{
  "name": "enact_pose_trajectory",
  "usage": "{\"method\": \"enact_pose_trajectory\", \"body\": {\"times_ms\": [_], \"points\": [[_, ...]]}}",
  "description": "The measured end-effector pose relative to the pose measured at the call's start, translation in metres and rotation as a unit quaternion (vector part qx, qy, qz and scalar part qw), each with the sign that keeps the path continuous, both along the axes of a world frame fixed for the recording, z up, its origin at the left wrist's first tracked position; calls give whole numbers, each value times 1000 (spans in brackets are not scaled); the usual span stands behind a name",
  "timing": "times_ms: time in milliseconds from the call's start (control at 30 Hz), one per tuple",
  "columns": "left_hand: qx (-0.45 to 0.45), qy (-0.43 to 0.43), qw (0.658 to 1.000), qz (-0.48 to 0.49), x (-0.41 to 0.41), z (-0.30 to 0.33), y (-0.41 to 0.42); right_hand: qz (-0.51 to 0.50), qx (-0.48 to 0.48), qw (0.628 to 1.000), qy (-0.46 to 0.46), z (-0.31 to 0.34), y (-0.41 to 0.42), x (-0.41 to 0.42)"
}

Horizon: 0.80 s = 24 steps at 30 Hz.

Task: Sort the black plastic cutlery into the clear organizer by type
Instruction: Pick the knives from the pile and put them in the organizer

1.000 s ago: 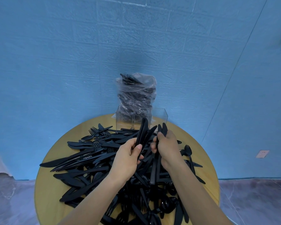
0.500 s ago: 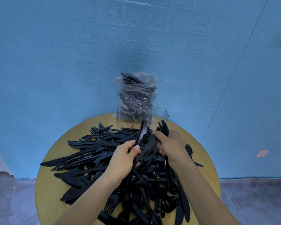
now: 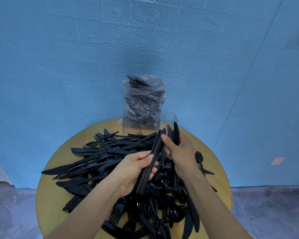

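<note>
A heap of black plastic knives, forks and spoons covers the round wooden table. My left hand grips a stacked bundle of black knives, held at a slant above the heap. My right hand holds two or three more knives upright, and its thumb touches the top of the left bundle. The clear organizer stands at the table's far edge, just beyond my hands. Its compartments look see-through; what lies inside is hard to tell.
A clear plastic bag of black cutlery stands against the blue wall behind the organizer. A lone spoon lies right of my right hand. Grey floor surrounds the table, whose edges are close on all sides.
Both hands have risen from the heap and come together. The left bundle of knives now tilts toward the right hand, which has lifted its knives higher, close to the organizer.
</note>
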<state>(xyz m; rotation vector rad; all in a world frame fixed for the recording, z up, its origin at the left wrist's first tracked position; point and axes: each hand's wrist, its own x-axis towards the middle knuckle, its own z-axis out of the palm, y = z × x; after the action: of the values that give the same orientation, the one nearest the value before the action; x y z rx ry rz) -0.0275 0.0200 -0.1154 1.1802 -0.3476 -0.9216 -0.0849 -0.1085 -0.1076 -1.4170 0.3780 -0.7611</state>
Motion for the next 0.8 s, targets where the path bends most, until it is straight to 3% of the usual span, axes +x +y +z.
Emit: {"method": "enact_pose_trajectory", "body": {"times_ms": [333, 567, 800], "points": [[3, -38, 999, -20, -8, 0, -4, -14, -4, 1000, 9, 3, 1, -1], [51, -171, 983, -42, -6, -4, -3, -11, -37, 998, 57, 4, 3, -4], [77, -207, 975, 17, -2, -12, 0, -40, 127, 990, 54, 11, 8, -11]]}}
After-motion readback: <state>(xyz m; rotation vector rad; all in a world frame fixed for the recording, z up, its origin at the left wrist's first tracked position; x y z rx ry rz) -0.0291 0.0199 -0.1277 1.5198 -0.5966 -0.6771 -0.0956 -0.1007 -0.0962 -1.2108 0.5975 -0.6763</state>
